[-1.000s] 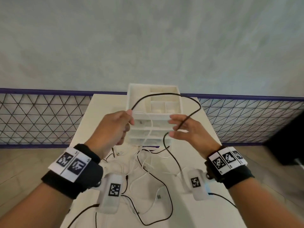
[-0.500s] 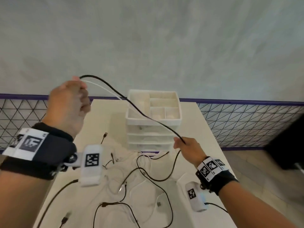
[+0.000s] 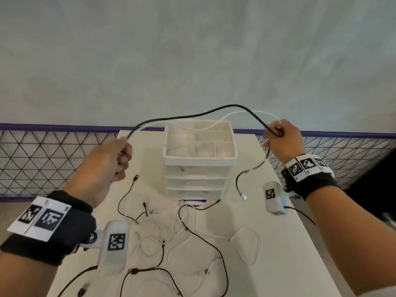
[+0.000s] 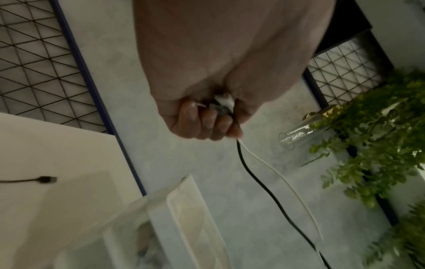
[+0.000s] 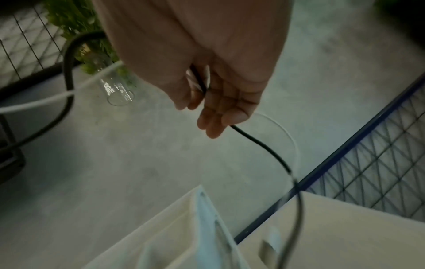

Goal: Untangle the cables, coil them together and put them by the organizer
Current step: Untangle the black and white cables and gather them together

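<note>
Left hand (image 3: 107, 166) clenches a black cable (image 3: 192, 116) and white cable (image 3: 235, 114); right hand (image 3: 282, 139) grasps both. The black tail dangling near the organizer (image 3: 199, 168) could snag the tabletop (image 3: 278, 254) tangle.

You have one black cable (image 3: 192, 115) and one white cable (image 3: 240, 113) raised. White organizer (image 3: 200, 159) at 12 o'clock on the white table (image 3: 289, 243). Black and white cables mixed at 6. Your wristbands (image 3: 62, 228) are black with black-and-white square markers. Grey mottled wall (image 3: 192, 61), purple trim (image 3: 53, 126), black triangular mesh (image 3: 42, 159). Green plant (image 4: 379, 136).
</note>
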A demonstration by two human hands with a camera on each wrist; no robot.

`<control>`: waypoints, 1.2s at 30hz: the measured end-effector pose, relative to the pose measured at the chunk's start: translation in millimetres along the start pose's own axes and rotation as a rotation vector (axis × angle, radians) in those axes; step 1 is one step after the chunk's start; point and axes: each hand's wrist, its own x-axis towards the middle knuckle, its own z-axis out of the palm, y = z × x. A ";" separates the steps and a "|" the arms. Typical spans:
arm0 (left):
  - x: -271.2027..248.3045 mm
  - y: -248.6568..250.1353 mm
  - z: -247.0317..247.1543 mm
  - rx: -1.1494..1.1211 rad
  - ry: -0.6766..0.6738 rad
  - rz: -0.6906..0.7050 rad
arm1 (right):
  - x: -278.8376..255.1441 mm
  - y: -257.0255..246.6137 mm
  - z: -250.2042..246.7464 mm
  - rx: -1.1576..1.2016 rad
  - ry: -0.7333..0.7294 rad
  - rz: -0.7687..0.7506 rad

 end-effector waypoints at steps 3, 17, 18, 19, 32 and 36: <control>-9.2 -28.3 12.8 0.180 -0.131 -0.049 | 3.2 21.1 2.1 -0.167 -0.139 -0.034; -46.7 -116.8 93.4 0.143 -0.284 -0.416 | -168.6 180.6 55.4 -0.781 -0.682 0.560; -45.3 -112.7 94.1 0.116 -0.276 -0.399 | -166.0 172.7 56.2 -0.673 -0.678 0.560; -44.3 -107.6 94.6 0.104 -0.275 -0.365 | -161.7 160.3 55.7 -0.467 -0.646 0.574; -36.1 -106.0 115.1 0.308 -0.395 0.067 | -110.3 -1.9 37.8 0.845 -0.264 0.361; -20.8 -122.7 73.2 0.528 -0.423 0.019 | -72.5 16.4 10.8 0.938 -0.025 0.411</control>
